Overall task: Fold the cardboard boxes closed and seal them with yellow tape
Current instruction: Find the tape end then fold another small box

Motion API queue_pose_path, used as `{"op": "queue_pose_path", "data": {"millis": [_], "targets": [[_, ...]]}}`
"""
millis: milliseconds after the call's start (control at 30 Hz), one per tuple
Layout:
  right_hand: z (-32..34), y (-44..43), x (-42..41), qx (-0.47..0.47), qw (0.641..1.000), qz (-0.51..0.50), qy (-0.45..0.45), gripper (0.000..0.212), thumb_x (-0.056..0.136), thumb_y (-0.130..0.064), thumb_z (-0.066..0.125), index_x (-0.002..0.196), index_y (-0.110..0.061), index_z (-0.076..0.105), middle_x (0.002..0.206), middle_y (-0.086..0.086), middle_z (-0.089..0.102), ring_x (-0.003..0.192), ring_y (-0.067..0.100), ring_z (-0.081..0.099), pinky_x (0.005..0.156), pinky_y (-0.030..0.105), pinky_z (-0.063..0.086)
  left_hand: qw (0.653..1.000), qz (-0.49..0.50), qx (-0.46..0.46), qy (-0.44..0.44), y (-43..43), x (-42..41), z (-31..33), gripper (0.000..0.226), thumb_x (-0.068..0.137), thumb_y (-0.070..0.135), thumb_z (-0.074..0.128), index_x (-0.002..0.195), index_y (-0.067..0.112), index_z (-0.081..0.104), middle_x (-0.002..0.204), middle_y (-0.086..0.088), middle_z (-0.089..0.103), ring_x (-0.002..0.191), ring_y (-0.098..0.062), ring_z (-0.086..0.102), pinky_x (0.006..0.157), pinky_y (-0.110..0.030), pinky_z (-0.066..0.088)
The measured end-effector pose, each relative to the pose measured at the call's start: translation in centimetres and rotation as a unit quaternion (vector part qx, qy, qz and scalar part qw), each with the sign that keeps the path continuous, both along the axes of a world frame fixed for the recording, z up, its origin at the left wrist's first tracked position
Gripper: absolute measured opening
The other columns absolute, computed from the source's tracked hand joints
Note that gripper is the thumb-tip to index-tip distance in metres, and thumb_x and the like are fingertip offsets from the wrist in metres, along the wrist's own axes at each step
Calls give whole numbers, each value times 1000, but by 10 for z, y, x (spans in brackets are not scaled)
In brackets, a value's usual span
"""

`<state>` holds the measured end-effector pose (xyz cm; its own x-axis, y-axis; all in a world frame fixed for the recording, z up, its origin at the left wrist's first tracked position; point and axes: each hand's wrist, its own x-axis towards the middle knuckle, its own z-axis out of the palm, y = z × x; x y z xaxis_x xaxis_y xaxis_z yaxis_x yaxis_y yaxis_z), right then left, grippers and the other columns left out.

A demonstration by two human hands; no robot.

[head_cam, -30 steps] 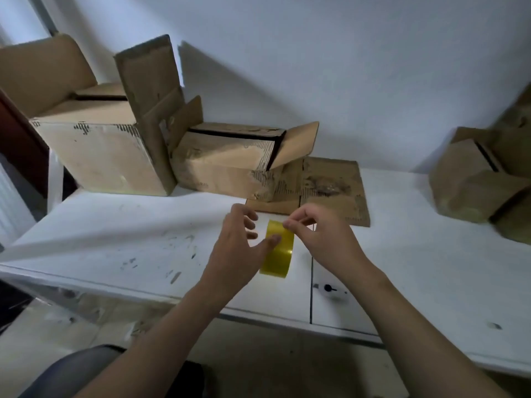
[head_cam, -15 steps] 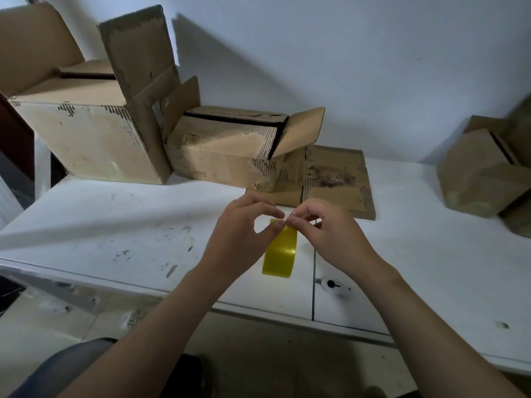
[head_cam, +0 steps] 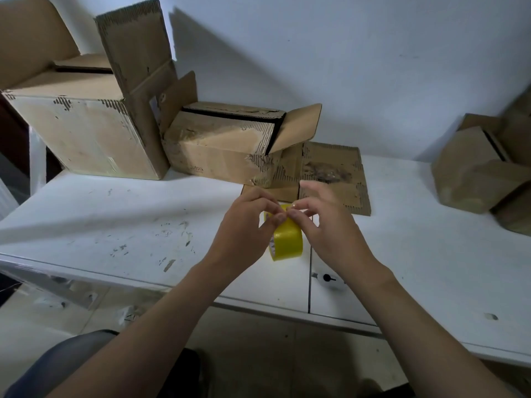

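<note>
Yellow tape (head_cam: 288, 240) (illegible) between left hand (head_cam: 244, 234), right hand (head_cam: 330, 234).

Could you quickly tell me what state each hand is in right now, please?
Left hand: closed, holding the yellow tape roll near its top.
Right hand: closed, fingertips pinching the top edge of the same roll.

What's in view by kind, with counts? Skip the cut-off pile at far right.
Cardboard boxes: 2, large box and small box, flaps open
Flat cardboard sheet: 1
Yellow tape roll: 1
Total: 4
</note>
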<state>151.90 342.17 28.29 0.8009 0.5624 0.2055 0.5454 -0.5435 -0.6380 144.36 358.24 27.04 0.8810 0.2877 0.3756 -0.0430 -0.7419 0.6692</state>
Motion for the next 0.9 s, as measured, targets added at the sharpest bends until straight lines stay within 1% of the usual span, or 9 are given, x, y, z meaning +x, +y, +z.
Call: {"op": "queue_pose_path", "data": {"millis": [67, 100, 133, 200, 300, 467, 633, 733, 900], "targets": [[-2, 0, 1, -31, 999, -27, 16, 74, 90, -56, 60, 153, -29, 33, 164, -9, 21, 123, 19, 57, 96, 42, 54, 1000, 6, -17, 16, 0, -1, 1, 9, 93, 25, 72, 96, 17, 73, 104, 14, 57, 96, -5, 56, 84, -28, 54], [1, -2, 4, -3, 999, -38, 35, 87, 86, -57, 66, 156, -32, 22, 162, -10, 19, 121, 19, 58, 94, 41, 55, 999, 10, -18, 25, 0, -2, 1, 10, 93, 26, 71, 98, 17, 73, 105, 14, 57, 98, -7, 56, 84, -29, 55], [2, -5, 6, 38, 998, -37, 36, 88, 82, -54, 73, 153, -34, 25, 158, -11, 25, 115, 16, 59, 91, 36, 57, 999, 13, -21, 31, -1, -4, 2, 10, 94, 26, 70, 99, 17, 73, 105, 13, 57, 98, -9, 56, 84, -29, 55], [4, -9, 8, 75, 997, -11, -20, 60, 79, -44, 82, 130, -35, 51, 144, -9, 36, 106, 11, 59, 82, 28, 57, 998, 19, -42, 32, -2, -5, 3, 8, 94, 26, 69, 98, 19, 71, 105, 14, 56, 96, -9, 56, 83, -25, 54], [5, -9, 5, 61, 996, 25, -52, 30, 84, -41, 76, 111, -28, 75, 141, -8, 46, 117, 11, 53, 85, 33, 58, 997, 15, -69, 26, -2, -7, 9, 6, 93, 23, 71, 95, 26, 66, 100, 19, 52, 96, -3, 56, 77, -12, 48], [8, -9, 2, 73, 993, 89, -15, 42, 84, -50, 58, 110, -24, 78, 130, -10, 57, 111, 10, 56, 79, 31, 58, 996, -31, -81, 17, -4, -11, 13, 5, 92, 19, 72, 96, 20, 69, 108, 6, 51, 102, -10, 54, 80, -13, 51], [8, -6, -1, 101, 995, -2, -26, 66, 78, -57, 64, 137, -29, 55, 125, -15, 49, 87, 8, 62, 67, 20, 54, 990, -2, -140, 22, -6, -10, 18, 4, 94, 21, 69, 94, 25, 66, 101, 15, 48, 99, -2, 53, 72, -4, 47], [8, -7, -1, 115, 991, 3, -71, 39, 80, -51, 70, 113, -32, 63, 120, -13, 47, 85, 7, 59, 65, 17, 48, 989, 7, -149, 24, -7, -10, 17, 5, 94, 24, 69, 94, 27, 65, 100, 18, 49, 97, 6, 51, 71, -1, 44], [6, -10, -1, 65, 993, 53, -84, 33, 89, -45, 63, 109, -24, 79, 121, -6, 57, 99, 10, 55, 71, 27, 53, 989, -17, -144, 8, -5, -11, 17, 6, 90, 18, 73, 92, 22, 70, 99, 16, 52, 97, -5, 56, 74, -6, 49]]}}
